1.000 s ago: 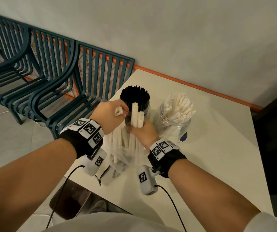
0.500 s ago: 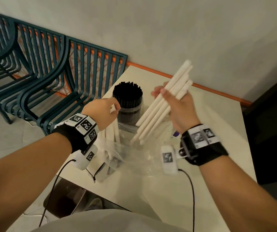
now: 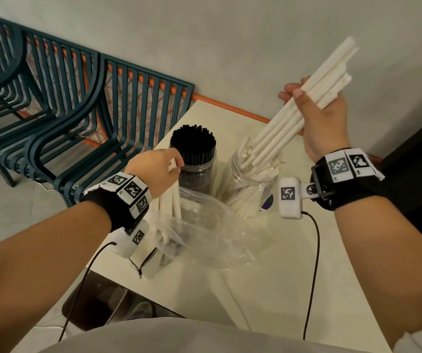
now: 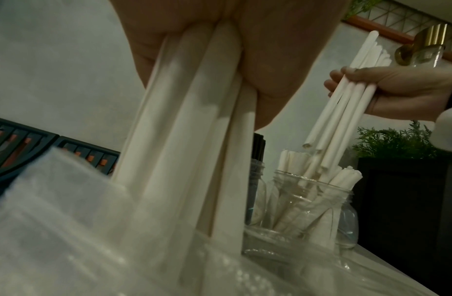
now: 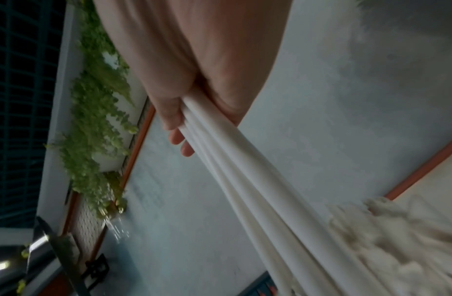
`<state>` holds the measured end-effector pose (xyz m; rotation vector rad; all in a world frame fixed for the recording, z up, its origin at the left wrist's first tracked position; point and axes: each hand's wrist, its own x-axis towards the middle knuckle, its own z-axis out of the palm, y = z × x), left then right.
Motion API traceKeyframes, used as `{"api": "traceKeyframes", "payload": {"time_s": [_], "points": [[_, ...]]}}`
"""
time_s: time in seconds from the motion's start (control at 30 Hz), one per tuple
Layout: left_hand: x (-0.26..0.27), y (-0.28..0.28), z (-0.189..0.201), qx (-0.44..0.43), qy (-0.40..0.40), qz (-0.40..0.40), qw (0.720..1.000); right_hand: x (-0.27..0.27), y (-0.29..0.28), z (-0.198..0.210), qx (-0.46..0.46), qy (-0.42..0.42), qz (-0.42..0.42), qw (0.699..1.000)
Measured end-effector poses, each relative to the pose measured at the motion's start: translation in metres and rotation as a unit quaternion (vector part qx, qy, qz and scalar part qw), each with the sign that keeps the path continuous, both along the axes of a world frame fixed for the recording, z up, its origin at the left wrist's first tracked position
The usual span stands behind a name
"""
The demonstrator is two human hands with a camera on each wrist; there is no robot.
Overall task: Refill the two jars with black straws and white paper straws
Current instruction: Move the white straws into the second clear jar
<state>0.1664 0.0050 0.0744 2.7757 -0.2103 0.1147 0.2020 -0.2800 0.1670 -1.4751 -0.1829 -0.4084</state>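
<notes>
Standing on a cream table (image 3: 268, 289) by a grey wall (image 3: 230, 47), both hands grip white paper straws (image 3: 306, 103).

Paper, clear jar walls and crinkled film in front of you

Your white paper straws (image 3: 304, 105) look matt and smooth; the black straws (image 3: 193, 146) look like plastic with a slight sheen. Both jars (image 3: 252, 189) are clear and glossy. The bag (image 3: 212, 233) is thin, transparent, wrinkled plastic film. Your table (image 3: 268, 289) is smooth, pale and matt, and the slatted chairs (image 3: 82, 98) look like painted metal.
</notes>
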Motion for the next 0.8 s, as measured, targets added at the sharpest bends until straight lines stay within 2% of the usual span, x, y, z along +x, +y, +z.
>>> {"api": "traceKeyframes", "payload": {"time_s": [0.23, 0.37, 0.53, 0.67, 0.73, 0.8], "points": [[0.0, 0.003, 0.0, -0.003, 0.007, -0.001, 1.0, 0.007, 0.013, -0.037, -0.076, 0.049, -0.017, 0.996], [0.0, 0.002, 0.0, -0.003, 0.007, -0.001, 1.0, 0.01, 0.013, -0.062, -0.074, 0.114, -0.057, 0.989], [0.001, 0.0, -0.002, -0.002, -0.004, -0.005, 1.0, 0.006, 0.007, -0.079, -0.076, 0.163, -0.053, 0.982], [0.002, -0.002, -0.003, -0.004, -0.01, -0.006, 1.0, 0.003, 0.005, -0.074, -0.074, 0.083, -0.12, 0.987], [0.002, -0.002, -0.003, -0.005, -0.01, -0.009, 1.0, 0.001, 0.006, -0.072, -0.128, 0.024, -0.125, 0.984], [0.003, -0.003, -0.003, -0.003, -0.015, -0.012, 1.0, 0.004, 0.005, -0.075, -0.201, 0.001, -0.099, 0.974]]}}
